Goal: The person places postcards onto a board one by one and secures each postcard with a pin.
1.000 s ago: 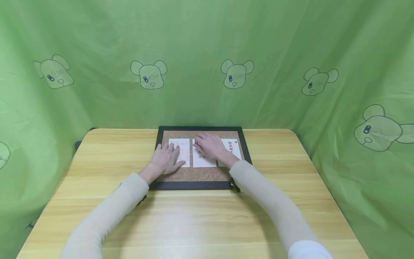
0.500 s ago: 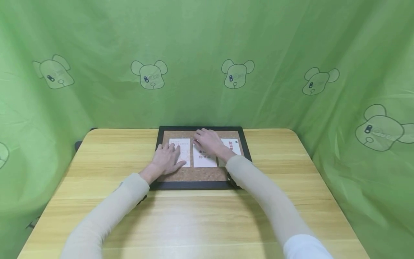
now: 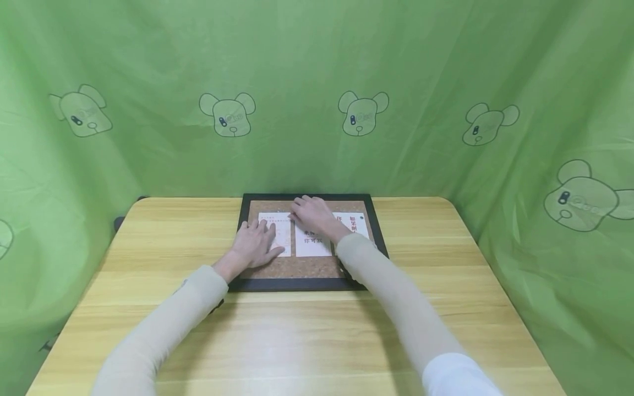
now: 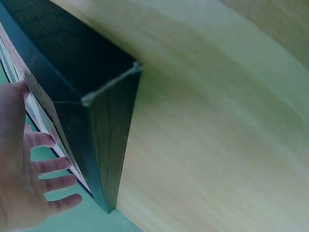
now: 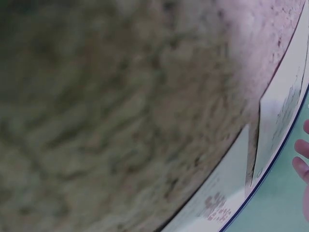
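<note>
A black-framed cork board (image 3: 297, 268) lies on the table, bearing three white printed cards side by side. My left hand (image 3: 252, 242) rests with spread fingers on the left card (image 3: 281, 234), which has faint red print. Over the top of the middle card (image 3: 312, 247) is my right hand (image 3: 314, 215), its fingers bent and its fingertips by the left card's top right corner. Whether they pinch something small is hidden. The right card (image 3: 353, 220) has a small dark round spot in its top right corner, and my right wrist partly covers it.
The wooden table (image 3: 277, 341) extends in front of the board and to both sides. A green curtain (image 3: 297, 154) with bear-head drawings hangs behind the table and along its sides. The frame's thick corner (image 4: 89, 99) stands close to the left wrist camera.
My right hand has shifted left and slightly away from me, from the middle card's upper part toward the left card's top right corner. The left hand has stayed in place.
</note>
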`<state>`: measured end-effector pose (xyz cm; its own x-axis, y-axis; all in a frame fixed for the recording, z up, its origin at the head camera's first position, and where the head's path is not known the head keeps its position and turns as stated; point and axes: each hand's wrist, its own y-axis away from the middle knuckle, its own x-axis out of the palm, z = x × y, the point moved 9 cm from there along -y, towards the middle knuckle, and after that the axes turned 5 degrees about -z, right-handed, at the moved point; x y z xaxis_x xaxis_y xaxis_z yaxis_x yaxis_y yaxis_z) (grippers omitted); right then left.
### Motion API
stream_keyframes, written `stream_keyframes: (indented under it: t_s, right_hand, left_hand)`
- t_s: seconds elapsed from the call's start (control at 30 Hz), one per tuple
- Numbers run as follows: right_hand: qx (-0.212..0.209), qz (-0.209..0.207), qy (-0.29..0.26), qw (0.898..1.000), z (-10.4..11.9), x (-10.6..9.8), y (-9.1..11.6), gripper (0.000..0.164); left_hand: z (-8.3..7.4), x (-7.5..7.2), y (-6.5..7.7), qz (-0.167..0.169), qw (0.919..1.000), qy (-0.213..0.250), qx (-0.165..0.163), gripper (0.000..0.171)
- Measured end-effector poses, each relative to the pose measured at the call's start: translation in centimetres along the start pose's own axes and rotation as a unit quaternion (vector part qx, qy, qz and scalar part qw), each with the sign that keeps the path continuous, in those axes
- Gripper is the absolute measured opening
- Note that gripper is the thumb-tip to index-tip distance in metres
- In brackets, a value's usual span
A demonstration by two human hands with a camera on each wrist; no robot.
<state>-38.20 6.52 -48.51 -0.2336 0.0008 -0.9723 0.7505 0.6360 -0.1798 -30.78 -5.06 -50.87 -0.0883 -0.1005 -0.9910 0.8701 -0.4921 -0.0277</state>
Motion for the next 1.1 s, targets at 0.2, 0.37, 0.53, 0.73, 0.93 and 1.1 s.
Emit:
stream_keyframes:
  t_s: [0.2,0.37,0.53,0.73,0.93,1.1]
  right_hand:
    - [-0.01,0.0,0.018,1.0,0.4,0.3,-0.7,0.032]
    - [-0.009,0.013,0.018,1.0,0.6,0.7,-1.3,0.033]
    - [-0.004,0.03,0.016,0.999,0.8,1.0,-1.5,0.036]
    - [-0.006,0.044,-0.003,0.999,1.4,1.1,-1.7,0.039]
    - [-0.006,0.029,0.012,0.999,1.3,1.1,-1.8,0.038]
    - [-0.016,0.027,0.006,0.999,1.3,1.2,-1.6,0.04]
  left_hand:
    - [-0.1,-0.3,0.3,-0.009,0.9999,-0.008,0.004,0.08]
    - [-0.2,-0.6,0.4,-0.01,0.9999,-0.008,0.007,0.08]
    - [-0.2,-0.6,0.5,-0.009,0.9999,0.003,0.008,0.08]
    - [-0.2,-0.5,0.5,-0.003,1.0,0.007,0.004,0.08]
    - [-0.1,-0.5,0.4,-0.004,0.9999,0.009,0.005,0.08]
    - [-0.1,-0.4,0.4,-0.001,1.0,0.006,0.005,0.081]
